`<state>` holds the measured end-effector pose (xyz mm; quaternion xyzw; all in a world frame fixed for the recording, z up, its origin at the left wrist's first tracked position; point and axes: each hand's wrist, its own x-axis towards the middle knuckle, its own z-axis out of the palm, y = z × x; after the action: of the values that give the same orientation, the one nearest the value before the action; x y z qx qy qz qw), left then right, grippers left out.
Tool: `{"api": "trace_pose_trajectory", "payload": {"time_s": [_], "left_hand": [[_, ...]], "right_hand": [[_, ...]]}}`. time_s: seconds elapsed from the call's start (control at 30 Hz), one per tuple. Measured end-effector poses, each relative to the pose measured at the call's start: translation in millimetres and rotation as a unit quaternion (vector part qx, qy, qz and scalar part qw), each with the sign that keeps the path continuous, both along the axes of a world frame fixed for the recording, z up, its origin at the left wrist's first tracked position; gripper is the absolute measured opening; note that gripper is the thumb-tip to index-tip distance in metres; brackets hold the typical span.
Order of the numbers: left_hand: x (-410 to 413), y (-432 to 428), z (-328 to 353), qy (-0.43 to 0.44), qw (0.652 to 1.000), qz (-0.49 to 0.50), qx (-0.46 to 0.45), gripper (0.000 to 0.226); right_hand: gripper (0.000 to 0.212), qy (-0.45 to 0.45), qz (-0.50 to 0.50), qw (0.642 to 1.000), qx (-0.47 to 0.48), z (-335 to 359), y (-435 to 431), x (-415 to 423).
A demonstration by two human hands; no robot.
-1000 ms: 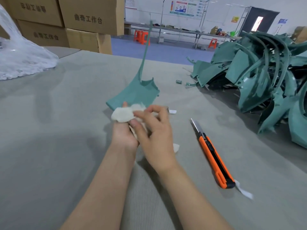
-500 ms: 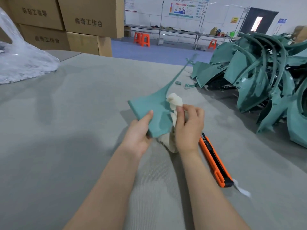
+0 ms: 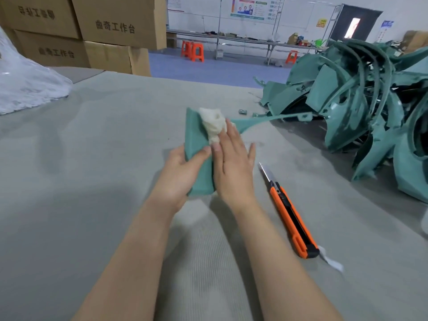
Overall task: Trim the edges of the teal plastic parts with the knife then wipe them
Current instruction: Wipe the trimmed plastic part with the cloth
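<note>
- The teal part (image 3: 198, 144) is in front of the person, lifted above the worktop (image 3: 92, 158), between the two hands. Its flat panel faces up.
- A thin, curved arm of the part runs out past the right hand's fingertips, and its tip ends close to the pile of parts.
- The left hand (image 3: 183, 174) grips the panel's near left edge, with the thumb lying on top and the fingers curled beneath.
- The right hand (image 3: 231, 165) lies flat on the panel with its fingers straight, pressing a white cloth (image 3: 213, 122) against the teal surface.
- The crumpled cloth bunches out beyond the right thumb and index finger and covers the far end of the panel.
- The knife (image 3: 289, 214), orange and black, lies on the worktop just to the right of the right wrist. It touches neither hand, and its bare blade points away from the person.
- A white strip (image 3: 331, 260) lies at the knife's near end.
- A small teal scrap (image 3: 242, 111) sits on the worktop just beyond the right hand's fingertips.
- The pile of parts (image 3: 359, 100), a tangled teal heap, lies well off to the right of the right hand.
- A clear plastic bag (image 3: 27, 89) lies far to the left of the left hand, with cardboard boxes (image 3: 115, 24) stacked beyond it.
</note>
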<state>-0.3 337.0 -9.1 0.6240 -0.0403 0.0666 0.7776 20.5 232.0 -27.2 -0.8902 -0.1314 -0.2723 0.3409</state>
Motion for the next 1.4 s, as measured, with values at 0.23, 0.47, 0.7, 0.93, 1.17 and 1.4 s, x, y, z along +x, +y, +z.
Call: {"api": "trace_pose_trajectory", "payload": {"time_s": [0.23,0.47,0.7,0.93,1.17,1.4], "left_hand": [[-9.3,-6.3,0.5,-0.020,0.969,-0.054,0.242,0.014],[-1.9,4.1,6.3,-0.080,0.953,0.034,0.290,0.015],[-6.0,11.9,14.9,-0.118,0.974,-0.001,0.192,0.018],[-17.3,11.5,15.7,-0.086,0.961,-0.021,0.260,0.015],[-33.7,37.4,28.1,-0.146,0.949,-0.036,0.276,0.025],[-41.8,85.5,40.2,-0.095,0.970,0.218,-0.057,0.010]], "right_hand": [[0.042,0.181,-0.220,0.956,0.066,-10.0,-43.8,23.1],[0.035,0.031,-0.029,0.990,0.133,16.2,2.8,-16.6],[0.042,-0.047,0.094,0.981,0.163,26.7,20.3,-31.9],[0.038,0.069,-0.124,0.982,0.127,12.7,-22.6,4.6],[0.043,0.198,-0.294,0.933,0.066,-5.2,-70.9,17.9],[0.022,0.140,-0.292,0.944,0.065,3.2,-70.4,13.8]]}}
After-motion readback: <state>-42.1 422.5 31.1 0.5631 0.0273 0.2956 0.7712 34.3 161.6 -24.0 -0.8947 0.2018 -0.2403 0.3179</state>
